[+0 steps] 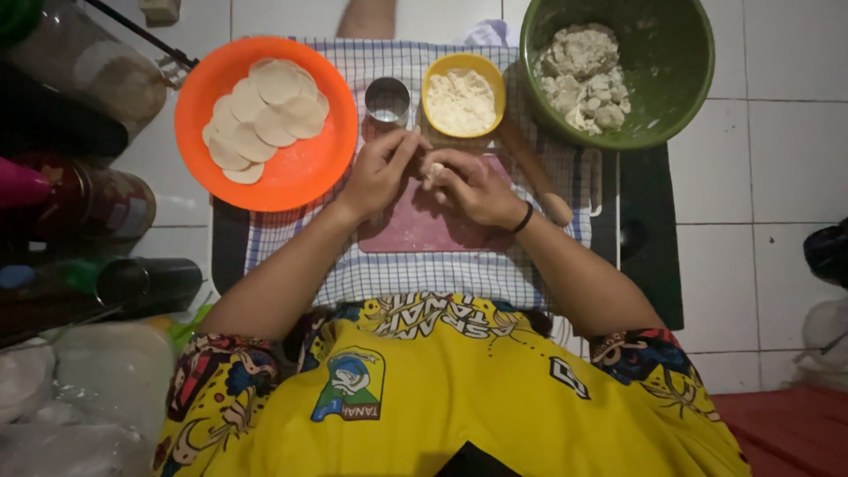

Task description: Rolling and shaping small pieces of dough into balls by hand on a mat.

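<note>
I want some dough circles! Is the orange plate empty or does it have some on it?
Not empty. The orange plate holds a pile of flat, pale dough circles, overlapping each other on its upper half; the lower half is bare.

Around my pink board (415, 231), the near checked cloth (397, 274) lies open. Beyond it, a metal cup (387, 100), yellow bowl (463, 94) and green bowl (636, 79) block; the orange plate (291, 168) crowds its left.

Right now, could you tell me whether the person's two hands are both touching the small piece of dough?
Touching. The head view shows the left hand and right hand closed around the dough piece, fingertips pinching it with no gap.
</note>
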